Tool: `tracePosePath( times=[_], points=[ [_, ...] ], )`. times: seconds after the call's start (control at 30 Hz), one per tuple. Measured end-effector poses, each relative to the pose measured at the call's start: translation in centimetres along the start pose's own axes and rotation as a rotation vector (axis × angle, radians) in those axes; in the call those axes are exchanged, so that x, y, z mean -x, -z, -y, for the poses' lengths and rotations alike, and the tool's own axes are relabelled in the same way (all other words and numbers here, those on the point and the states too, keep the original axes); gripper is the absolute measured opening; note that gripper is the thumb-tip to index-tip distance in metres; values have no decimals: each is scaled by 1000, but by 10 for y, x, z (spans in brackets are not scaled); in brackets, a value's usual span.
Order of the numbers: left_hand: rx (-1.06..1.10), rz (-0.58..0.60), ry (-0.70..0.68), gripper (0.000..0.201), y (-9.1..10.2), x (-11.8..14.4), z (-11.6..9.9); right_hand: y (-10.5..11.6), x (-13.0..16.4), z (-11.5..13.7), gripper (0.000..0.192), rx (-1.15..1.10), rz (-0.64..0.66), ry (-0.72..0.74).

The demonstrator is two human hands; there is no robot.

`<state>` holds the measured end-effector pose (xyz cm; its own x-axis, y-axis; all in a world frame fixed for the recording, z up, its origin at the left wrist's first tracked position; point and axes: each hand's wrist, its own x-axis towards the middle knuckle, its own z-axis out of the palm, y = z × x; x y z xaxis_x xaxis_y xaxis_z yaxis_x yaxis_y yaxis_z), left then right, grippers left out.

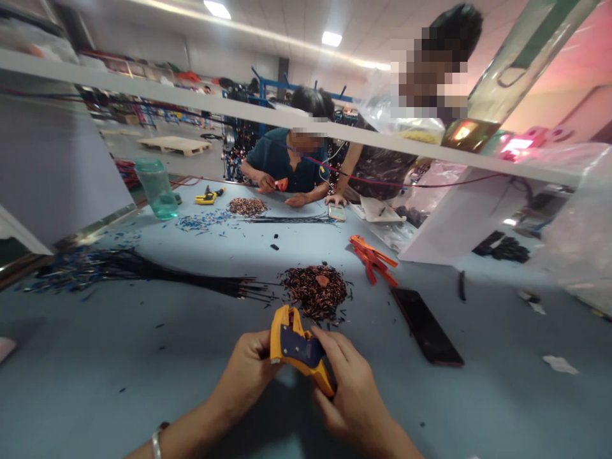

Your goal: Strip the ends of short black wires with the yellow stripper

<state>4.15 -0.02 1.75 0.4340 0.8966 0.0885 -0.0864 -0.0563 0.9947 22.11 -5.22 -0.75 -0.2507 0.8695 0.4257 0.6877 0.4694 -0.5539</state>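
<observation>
A yellow and dark blue wire stripper (299, 347) is held above the table, its head tilted up and to the left. My right hand (349, 376) wraps round its handles. At the head end, my left hand (251, 363) is closed against the tool's left side; its fingertips are partly hidden behind it. Just beyond the tool lies a heap of short black and copper-coloured wire offcuts (313, 293). To the left of the heap, a bundle of long black wires (186, 277) lies flat, with stripped ends facing the heap.
Orange-red pliers (373, 260) and a black phone (427, 327) lie to the right. At the back left stand a green bottle (157, 189) and another yellow tool (209, 196). Two people work across the table (215, 245); one holds a red tool (282, 185). A white shelf bar (268, 115) crosses above.
</observation>
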Motion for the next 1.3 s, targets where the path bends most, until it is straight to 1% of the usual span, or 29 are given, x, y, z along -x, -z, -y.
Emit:
tracePosePath(
  times=[0.27,0.53,0.87,0.97,1.07,1.13,1.2,1.3],
  points=[
    [-76,0,73,22,1,2,0,0,-1,-1,71,36,7,5],
    [-57,34,57,21,-1,1,-4,2,-2,0,49,106,7,25],
    [-136,-20,85,21,2,-1,11,1,-4,-2,37,164,88,-40],
    [-160,-19,114,23,1,-3,15,-1,-3,-4,33,165,93,-55],
    [-184,-18,112,28,3,-4,17,-1,-4,-8,34,160,86,-67],
    [-234,-39,73,32,6,-5,18,-1,-5,-10,39,155,67,-72],
    [-330,-94,38,33,10,-5,17,1,-7,-10,45,124,15,-72],
    [-496,-218,29,34,18,-6,15,6,-9,-6,49,-41,-76,-99]
  ],
)
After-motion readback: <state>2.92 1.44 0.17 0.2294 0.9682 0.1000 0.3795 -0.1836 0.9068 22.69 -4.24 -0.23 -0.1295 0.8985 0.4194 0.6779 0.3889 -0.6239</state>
